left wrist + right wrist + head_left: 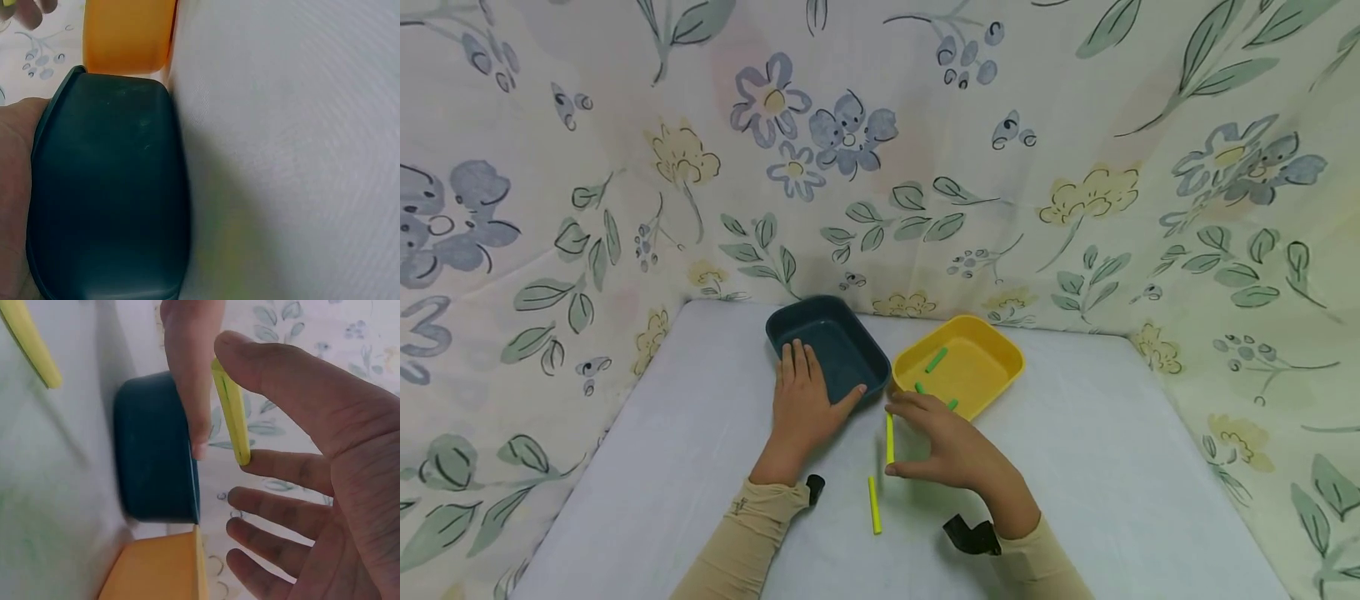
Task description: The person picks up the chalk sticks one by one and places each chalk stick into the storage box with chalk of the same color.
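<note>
My left hand (pixel 805 407) rests on the near left rim of a dark blue tray (pixel 837 333), its fingers straight and its thumb spread along the near edge. Between thumb and index fingertip, my right hand (pixel 953 446) pinches a short yellow stick (pixel 890 439) by its two ends, above the table. The other right fingers stay apart from it, as the right wrist view shows. Close to the right hand stands a yellow tray (pixel 981 358), partly hidden by that hand. Several green sticks (pixel 936 360) lie inside it. Another yellow stick (pixel 875 506) lies on the table between the forearms.
Both trays stand nearly touching on a white-covered table (pixel 700 417). A floral cloth (pixel 880 167) hangs behind and around the table. Dark wrist-worn devices (pixel 973 535) sit at both wrists.
</note>
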`<state>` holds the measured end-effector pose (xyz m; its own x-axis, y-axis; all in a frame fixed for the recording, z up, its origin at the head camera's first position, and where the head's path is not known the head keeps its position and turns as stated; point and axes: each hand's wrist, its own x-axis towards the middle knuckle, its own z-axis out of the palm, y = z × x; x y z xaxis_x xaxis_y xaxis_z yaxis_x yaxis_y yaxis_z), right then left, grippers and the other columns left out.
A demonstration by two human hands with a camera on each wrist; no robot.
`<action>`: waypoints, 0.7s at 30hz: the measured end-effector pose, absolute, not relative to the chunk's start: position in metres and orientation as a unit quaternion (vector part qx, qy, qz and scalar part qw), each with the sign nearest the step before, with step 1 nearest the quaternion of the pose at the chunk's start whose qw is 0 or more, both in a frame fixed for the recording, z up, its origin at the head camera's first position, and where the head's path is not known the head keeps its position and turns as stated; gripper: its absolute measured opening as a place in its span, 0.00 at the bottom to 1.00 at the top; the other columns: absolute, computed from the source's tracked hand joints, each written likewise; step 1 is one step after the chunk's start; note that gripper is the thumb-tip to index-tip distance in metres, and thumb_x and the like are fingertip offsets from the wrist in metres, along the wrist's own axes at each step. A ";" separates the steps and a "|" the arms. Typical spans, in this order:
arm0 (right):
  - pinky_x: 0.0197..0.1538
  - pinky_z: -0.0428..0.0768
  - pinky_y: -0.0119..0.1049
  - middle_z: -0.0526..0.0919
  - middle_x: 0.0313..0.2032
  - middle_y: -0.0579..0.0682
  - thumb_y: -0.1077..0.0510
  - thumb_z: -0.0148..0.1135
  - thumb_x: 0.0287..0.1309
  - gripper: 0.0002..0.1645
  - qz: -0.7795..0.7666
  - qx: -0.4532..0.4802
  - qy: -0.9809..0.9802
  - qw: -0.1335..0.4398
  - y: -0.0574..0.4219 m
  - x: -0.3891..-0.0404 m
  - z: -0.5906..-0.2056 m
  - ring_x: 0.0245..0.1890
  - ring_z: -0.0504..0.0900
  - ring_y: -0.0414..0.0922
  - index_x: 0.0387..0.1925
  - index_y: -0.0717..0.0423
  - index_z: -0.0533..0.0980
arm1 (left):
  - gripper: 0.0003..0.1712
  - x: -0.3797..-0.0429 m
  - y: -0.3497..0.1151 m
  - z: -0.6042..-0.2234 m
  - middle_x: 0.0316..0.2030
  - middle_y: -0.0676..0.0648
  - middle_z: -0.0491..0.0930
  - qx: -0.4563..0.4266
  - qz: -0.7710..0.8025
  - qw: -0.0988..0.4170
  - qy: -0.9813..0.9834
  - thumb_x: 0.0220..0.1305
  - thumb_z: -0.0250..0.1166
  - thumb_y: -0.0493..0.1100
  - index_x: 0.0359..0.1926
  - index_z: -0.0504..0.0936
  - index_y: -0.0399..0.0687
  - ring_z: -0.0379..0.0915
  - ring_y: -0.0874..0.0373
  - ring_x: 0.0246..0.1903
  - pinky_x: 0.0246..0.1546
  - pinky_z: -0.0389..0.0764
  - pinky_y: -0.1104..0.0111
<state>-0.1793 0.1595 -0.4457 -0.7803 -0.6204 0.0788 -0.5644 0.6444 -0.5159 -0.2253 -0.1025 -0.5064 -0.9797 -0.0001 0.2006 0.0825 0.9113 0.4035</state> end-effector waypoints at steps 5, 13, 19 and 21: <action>0.74 0.76 0.51 0.71 0.76 0.46 0.35 0.79 0.56 0.49 -0.248 -0.331 0.910 0.031 0.158 -0.185 -0.444 0.76 0.70 0.47 0.76 0.43 0.72 | 0.72 -0.224 -0.102 -0.506 0.83 0.26 0.42 -0.022 -0.207 0.085 -0.974 0.66 0.56 0.83 0.82 0.45 0.26 0.32 0.31 0.84 0.83 0.46 0.40; 0.72 0.76 0.55 0.70 0.77 0.51 0.35 0.80 0.55 0.50 -0.232 -0.291 0.928 0.017 0.155 -0.199 -0.434 0.75 0.72 0.53 0.74 0.47 0.74 | 0.72 -0.226 -0.103 -0.507 0.83 0.26 0.43 -0.021 -0.205 0.094 -0.974 0.65 0.56 0.83 0.82 0.47 0.26 0.34 0.31 0.84 0.83 0.48 0.40; 0.73 0.76 0.55 0.70 0.76 0.53 0.36 0.80 0.56 0.51 -0.216 -0.274 0.937 0.014 0.154 -0.213 -0.429 0.76 0.71 0.55 0.75 0.50 0.72 | 0.73 -0.228 -0.104 -0.508 0.82 0.25 0.45 -0.027 -0.199 0.106 -0.974 0.65 0.57 0.83 0.82 0.48 0.25 0.36 0.29 0.84 0.82 0.49 0.39; 0.73 0.75 0.56 0.71 0.76 0.54 0.37 0.80 0.56 0.51 -0.205 -0.273 0.940 0.008 0.153 -0.217 -0.429 0.75 0.71 0.56 0.75 0.51 0.72 | 0.73 -0.228 -0.104 -0.509 0.82 0.25 0.45 -0.027 -0.197 0.104 -0.975 0.65 0.57 0.83 0.82 0.48 0.26 0.37 0.29 0.84 0.82 0.49 0.39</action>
<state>-0.2174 0.1525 -0.4288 -0.8507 -0.5166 0.0970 -0.5100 0.7667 -0.3900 -0.2282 -0.1041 -0.5088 -0.9768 0.0122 0.2136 0.0940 0.9212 0.3776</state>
